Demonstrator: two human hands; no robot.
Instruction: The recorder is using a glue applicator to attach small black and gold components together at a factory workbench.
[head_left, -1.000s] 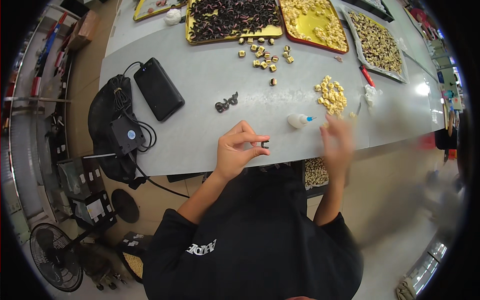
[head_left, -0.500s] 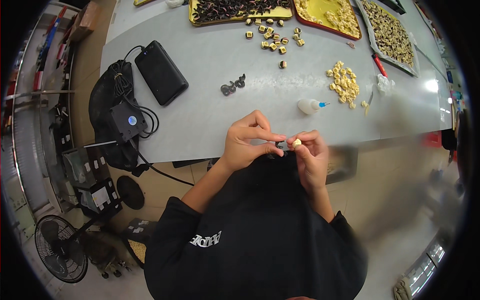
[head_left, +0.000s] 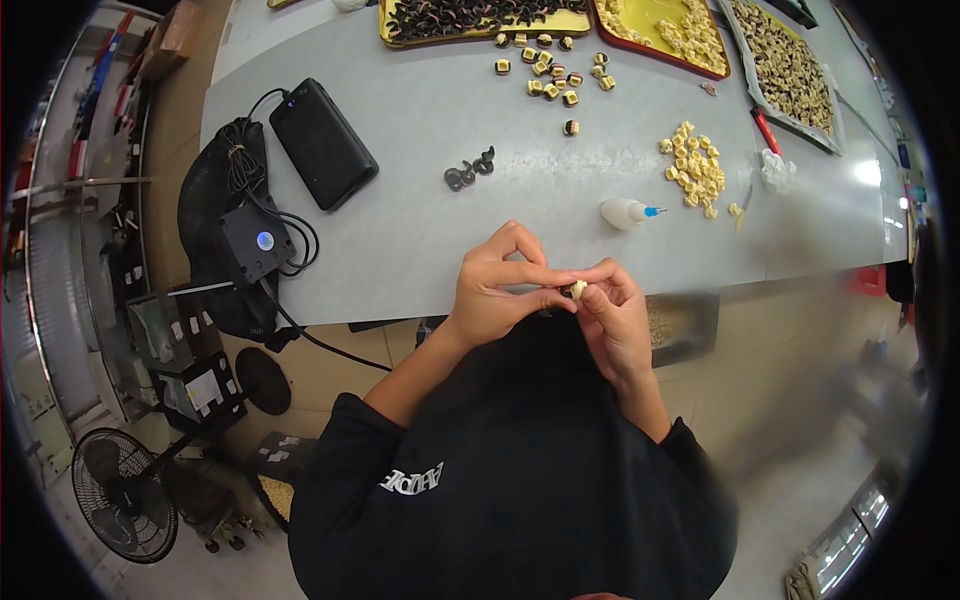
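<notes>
Pinched between the fingertips of both hands, a small cream-coloured piece [head_left: 578,290] sits just over the near edge of the bench [head_left: 430,240]; the left hand [head_left: 497,290] curls around from the left with thumb and forefinger closed toward it, and the right hand [head_left: 617,318] meets it from the right, its fingertips closed on the same piece. Something dark shows between the left fingers, too small to make out. Just beyond the hands, on the bench, a small white squeeze bottle [head_left: 627,212] with a blue tip lies on its side. Farther in, toward the right end, a loose heap of cream pieces [head_left: 692,166] lies, and near the middle two dark ring-like parts [head_left: 468,172] lie together. Toward the left end rests a black power bank [head_left: 322,143], its cable running to a small black box [head_left: 255,239] at the left edge. At the far edge, scattered dark-and-cream assembled pieces [head_left: 548,75] lie before a yellow tray [head_left: 480,20] of dark parts, with a red-rimmed tray [head_left: 668,30] of cream pieces beside it.
</notes>
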